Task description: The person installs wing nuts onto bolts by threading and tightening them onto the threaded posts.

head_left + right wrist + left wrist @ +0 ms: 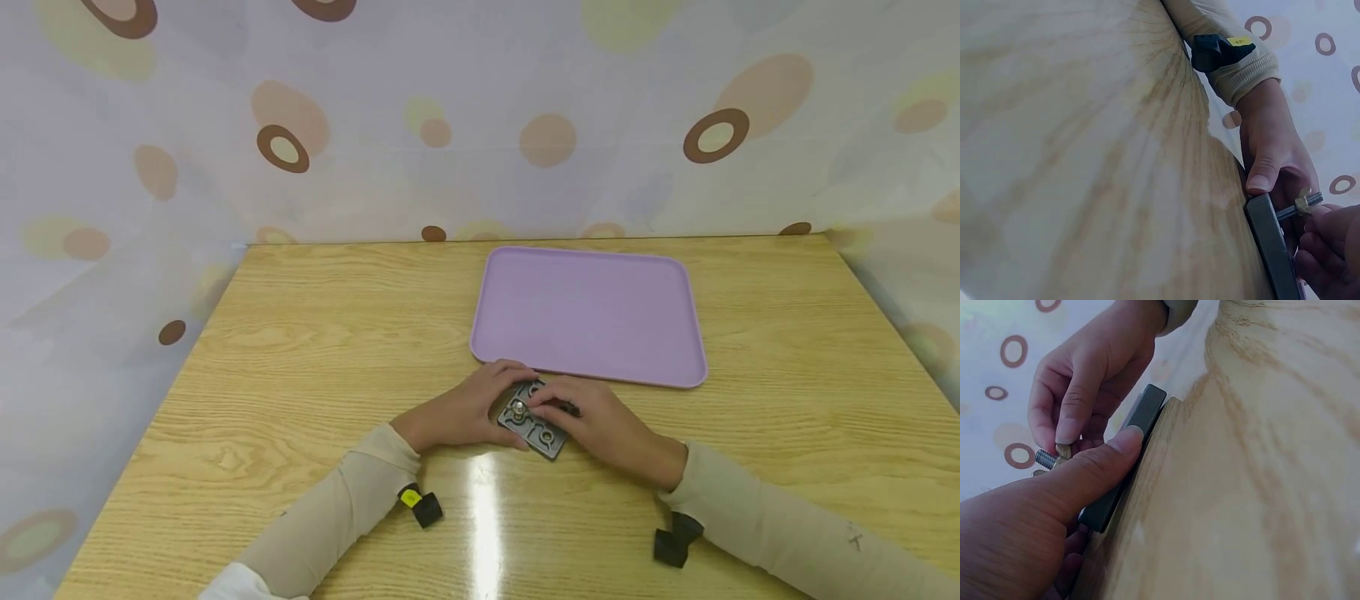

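Note:
A grey metal plate (553,451) with grooves and round fittings lies on the wooden table. My left hand (468,414) grips it by its edges, with the thumb on the near side and the fingers on the far side. From the plate rises a threaded bolt (1286,213), and a brass-coloured wing nut (1303,202) sits partway along it. The right hand (603,427) reaches over the plate, its thumb and index finger pinching a wing of that nut. In the left wrist view the bolt's end (1045,458) projects past the nut. My right fingers hide part of the plate.
A purple tray (588,317) lies just beyond the hands, its near rim close to the left fingertips. Behind the table (337,333) hangs a patterned cloth (480,192), which also runs along both sides.

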`<control>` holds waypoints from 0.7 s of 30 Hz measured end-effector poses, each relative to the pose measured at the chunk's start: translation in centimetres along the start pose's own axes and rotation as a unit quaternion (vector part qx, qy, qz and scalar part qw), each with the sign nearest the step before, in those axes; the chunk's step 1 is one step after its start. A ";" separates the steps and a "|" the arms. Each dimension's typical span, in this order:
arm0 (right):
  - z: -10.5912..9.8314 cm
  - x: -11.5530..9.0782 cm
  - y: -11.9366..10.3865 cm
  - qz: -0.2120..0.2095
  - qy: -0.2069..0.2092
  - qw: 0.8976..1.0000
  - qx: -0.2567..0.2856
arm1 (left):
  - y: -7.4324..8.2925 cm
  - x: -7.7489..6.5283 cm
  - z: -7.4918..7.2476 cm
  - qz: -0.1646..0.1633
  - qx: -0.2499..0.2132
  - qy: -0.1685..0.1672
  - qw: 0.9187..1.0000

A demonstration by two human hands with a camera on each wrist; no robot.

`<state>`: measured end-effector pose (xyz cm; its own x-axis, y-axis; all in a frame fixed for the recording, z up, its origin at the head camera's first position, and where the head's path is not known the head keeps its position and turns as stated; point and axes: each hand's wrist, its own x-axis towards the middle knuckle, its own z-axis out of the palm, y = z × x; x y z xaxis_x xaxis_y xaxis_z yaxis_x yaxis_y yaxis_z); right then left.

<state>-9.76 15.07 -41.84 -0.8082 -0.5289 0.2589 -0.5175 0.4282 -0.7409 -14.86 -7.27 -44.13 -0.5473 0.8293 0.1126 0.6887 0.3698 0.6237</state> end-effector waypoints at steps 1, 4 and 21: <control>0.0 0.0 0.0 -0.001 -0.001 1.000 0.001 | 0.0 0.0 0.0 -0.002 -0.002 -0.001 1.000; 0.1 0.0 0.0 -0.002 -0.005 1.000 0.000 | 0.1 -0.1 0.0 -0.008 -0.003 -0.005 1.000; 0.8 0.6 -0.2 -0.028 -0.008 0.999 -0.019 | 0.3 0.0 -0.3 -0.003 0.009 -0.011 1.000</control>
<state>-9.92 14.08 -42.08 -0.7727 -0.5653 0.2888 -0.5729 0.4249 -0.7009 -14.81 -7.30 -43.76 -0.5404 0.8364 0.0916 0.6941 0.3817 0.6103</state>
